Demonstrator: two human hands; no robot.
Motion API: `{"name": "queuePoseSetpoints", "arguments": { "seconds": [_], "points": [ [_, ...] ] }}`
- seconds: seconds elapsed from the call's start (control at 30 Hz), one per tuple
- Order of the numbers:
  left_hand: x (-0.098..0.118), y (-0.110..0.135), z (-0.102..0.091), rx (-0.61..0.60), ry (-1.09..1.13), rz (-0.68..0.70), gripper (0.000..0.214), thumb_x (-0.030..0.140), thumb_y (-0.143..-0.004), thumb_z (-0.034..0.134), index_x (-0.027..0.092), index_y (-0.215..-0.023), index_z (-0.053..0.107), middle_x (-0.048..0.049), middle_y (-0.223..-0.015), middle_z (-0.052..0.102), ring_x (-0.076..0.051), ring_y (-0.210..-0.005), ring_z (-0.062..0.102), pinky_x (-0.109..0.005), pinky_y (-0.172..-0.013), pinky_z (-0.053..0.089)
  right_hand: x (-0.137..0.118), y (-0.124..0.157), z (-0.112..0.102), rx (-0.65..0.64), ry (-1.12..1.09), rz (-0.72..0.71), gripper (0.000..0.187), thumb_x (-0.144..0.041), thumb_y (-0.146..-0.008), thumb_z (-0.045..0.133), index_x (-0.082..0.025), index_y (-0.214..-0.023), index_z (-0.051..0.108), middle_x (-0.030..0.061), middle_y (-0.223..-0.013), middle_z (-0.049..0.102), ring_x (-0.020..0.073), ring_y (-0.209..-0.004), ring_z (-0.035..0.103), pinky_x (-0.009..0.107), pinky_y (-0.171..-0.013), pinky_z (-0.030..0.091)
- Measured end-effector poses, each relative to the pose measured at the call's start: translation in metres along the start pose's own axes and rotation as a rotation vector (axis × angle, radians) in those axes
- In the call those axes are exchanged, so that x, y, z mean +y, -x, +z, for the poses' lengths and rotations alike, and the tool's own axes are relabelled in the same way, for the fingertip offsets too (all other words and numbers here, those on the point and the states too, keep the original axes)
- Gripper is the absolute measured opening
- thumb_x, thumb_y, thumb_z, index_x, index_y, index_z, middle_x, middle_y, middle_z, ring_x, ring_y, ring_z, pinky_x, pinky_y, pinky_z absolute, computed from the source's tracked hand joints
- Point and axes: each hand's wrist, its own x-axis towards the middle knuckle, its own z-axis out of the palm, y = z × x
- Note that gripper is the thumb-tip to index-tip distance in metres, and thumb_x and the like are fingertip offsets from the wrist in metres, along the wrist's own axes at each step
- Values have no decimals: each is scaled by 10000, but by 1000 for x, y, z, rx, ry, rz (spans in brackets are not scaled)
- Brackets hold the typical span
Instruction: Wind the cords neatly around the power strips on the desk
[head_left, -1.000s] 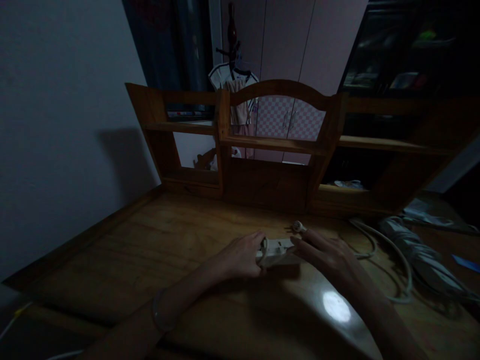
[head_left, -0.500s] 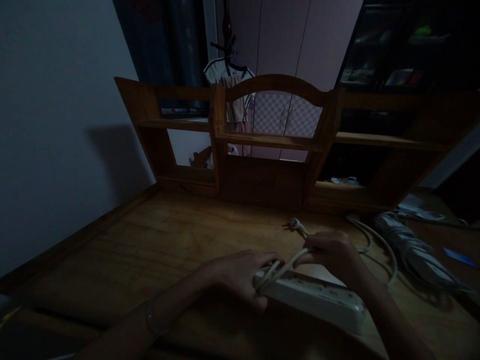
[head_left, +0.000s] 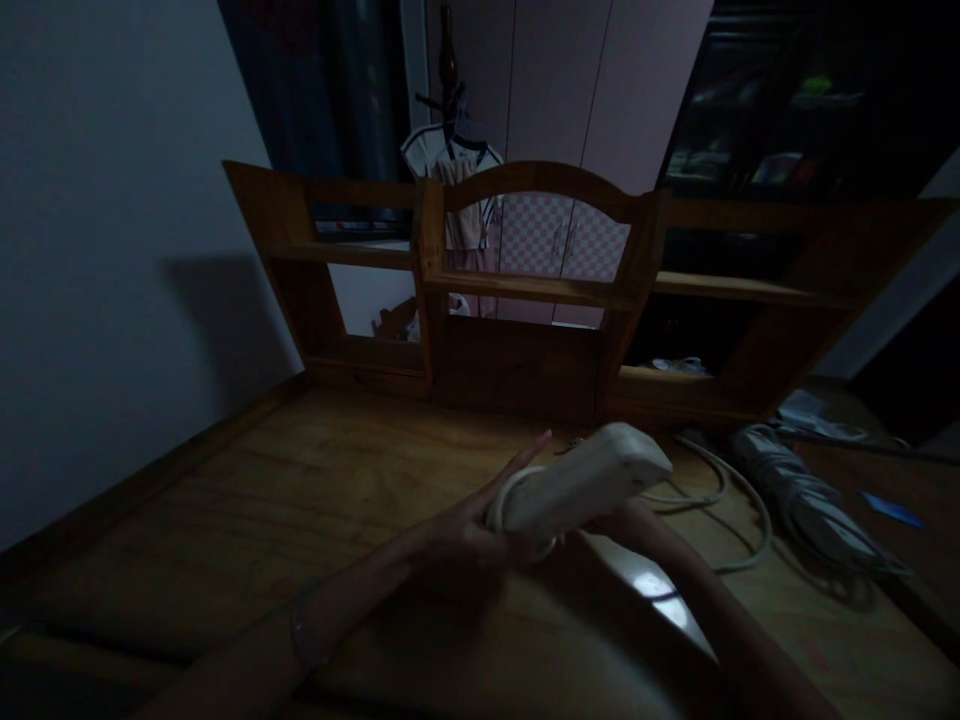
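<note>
A white power strip (head_left: 585, 478) is held tilted above the wooden desk, its far end raised toward the right. Loops of its pale cord (head_left: 510, 497) go round the near end. My left hand (head_left: 480, 535) grips that end and the loops, with one finger stretched out along the far side. Under the strip, my right hand (head_left: 626, 525) is close to or against it; its fingers are hidden, so what they hold does not show. Part of the plug (head_left: 574, 445) peeks out behind the strip. Loose cord (head_left: 750, 490) curves over the desk to the right.
A second strip-like bundle wrapped in cord (head_left: 806, 500) lies on the right of the desk (head_left: 360, 470). Farther right is a blue card (head_left: 892, 508). Wooden shelving (head_left: 525, 290) stands along the back, a white wall (head_left: 112, 250) on the left. The room is dim.
The power strip has swung up from low on the right, its far end now raised away from me. My right hand has moved from pulling the cord above it to underneath.
</note>
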Motion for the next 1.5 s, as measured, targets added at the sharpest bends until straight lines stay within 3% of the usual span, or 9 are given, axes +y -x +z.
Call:
{"name": "queuePoseSetpoints", "arguments": {
  "seconds": [0.13, 0.23, 0.33, 0.47, 0.57, 0.77, 1.1, 1.3, 1.5],
  "points": [
    [-4, -6, -6, 105, 129, 17, 466, 424, -798, 574, 129, -1157, 611, -133, -988, 635, -156, -677, 582, -256, -560, 454, -15, -10, 14, -83, -154, -1, 491, -500, -998, 269, -169, -815, 582, -47, -533, 459, 82, -443, 407, 190, -447, 337],
    [-9, -13, -12, 209, 190, -1, 479, 472, -793, 547, 84, -1061, 630, -140, -908, 642, -142, -570, 553, -253, -462, 432, -18, -12, 18, -35, -29, -15, 453, -469, -1016, 261, -173, -879, 575, -34, -572, 515, 95, -485, 466, 200, -493, 340],
    [-15, -18, -22, 350, 222, -49, 446, 458, -811, 557, 74, -1023, 634, -110, -777, 646, -149, -550, 562, -244, -431, 432, -15, -8, 20, 23, 336, -21, 336, -395, -1019, 317, -174, -956, 562, 21, -662, 625, 141, -557, 561, 226, -500, 305],
    [-19, -21, -41, 534, 210, -31, 444, 474, -842, 551, 100, -1075, 605, -109, -867, 667, -132, -572, 579, -226, -429, 446, -18, -3, 22, 36, 745, -54, 187, -285, -995, 421, -181, -952, 569, 55, -691, 693, 172, -533, 599, 264, -483, 209],
    [-22, -21, -54, 636, 158, -7, 450, 480, -829, 593, 139, -1122, 563, -98, -936, 666, -130, -576, 601, -227, -421, 467, -23, -2, 20, 52, 830, -118, 147, -264, -980, 462, -188, -947, 584, 44, -731, 703, 170, -528, 597, 281, -488, 177],
    [-32, -22, -59, 717, 27, -58, 493, 502, -780, 669, 166, -1110, 524, -19, -776, 611, -122, -503, 599, -197, -352, 441, -24, 0, 11, 141, 823, -191, 141, -193, -974, 467, -182, -929, 601, 31, -834, 684, 160, -664, 612, 281, -515, 214],
    [-26, -20, -49, 638, -210, -151, 469, 501, -730, 726, 236, -976, 427, 68, -714, 549, -67, -408, 518, -145, -314, 358, -37, 7, 11, 112, 886, -456, 127, -122, -940, 499, -180, -993, 600, 5, -776, 587, 137, -648, 538, 286, -534, 269],
    [-20, -19, -43, 408, -270, -228, 497, 449, -740, 732, 233, -1090, 453, 46, -771, 578, -70, -466, 519, -162, -381, 373, -46, 12, 0, 144, 822, -546, 158, -169, -957, 490, -206, -1036, 621, 4, -777, 588, 121, -621, 512, 269, -522, 263],
    [-13, -17, -28, 127, -398, -140, 718, 267, -601, 818, 231, -1225, 465, -27, -1142, 586, -199, -1028, 581, -292, -830, 483, -44, 13, 0, 151, 683, -495, 121, -218, -937, 546, -260, -1002, 639, -5, -856, 617, 116, -678, 535, 259, -564, 283]
  ]
}}
